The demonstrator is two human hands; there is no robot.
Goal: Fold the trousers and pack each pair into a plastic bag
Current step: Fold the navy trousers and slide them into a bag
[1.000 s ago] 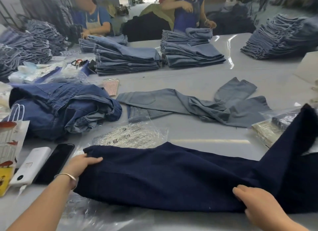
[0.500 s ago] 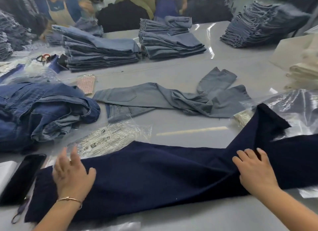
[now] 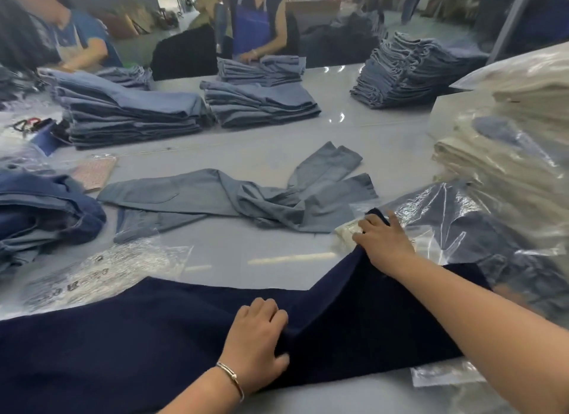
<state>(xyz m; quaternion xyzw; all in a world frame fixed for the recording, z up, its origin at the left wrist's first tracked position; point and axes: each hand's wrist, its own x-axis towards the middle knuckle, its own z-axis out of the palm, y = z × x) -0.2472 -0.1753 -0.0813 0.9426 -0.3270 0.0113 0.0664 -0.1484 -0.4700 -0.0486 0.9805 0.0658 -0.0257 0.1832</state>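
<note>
A pair of dark navy trousers (image 3: pixel 138 336) lies stretched across the near edge of the table. My left hand (image 3: pixel 255 342), with a bracelet on the wrist, presses down on their middle with bent fingers. One leg runs away to the right, and my right hand (image 3: pixel 383 242) lies on its far end with fingers spread. An empty printed plastic bag (image 3: pixel 92 272) lies flat just beyond the trousers on the left. A loose grey-blue pair (image 3: pixel 231 198) sprawls unfolded at mid-table.
Bagged trousers (image 3: pixel 468 228) and a tall pile of bagged cream garments (image 3: pixel 508 142) stand at the right. Stacks of folded jeans (image 3: pixel 129 114) (image 3: pixel 261 102) (image 3: pixel 409 71) line the far side, where two people work. A heap of blue denim (image 3: pixel 40 210) sits at the left.
My left hand slid from the left end of the navy trousers to their middle. My right hand moved outward along the leg to its tip. The view shifted right.
</note>
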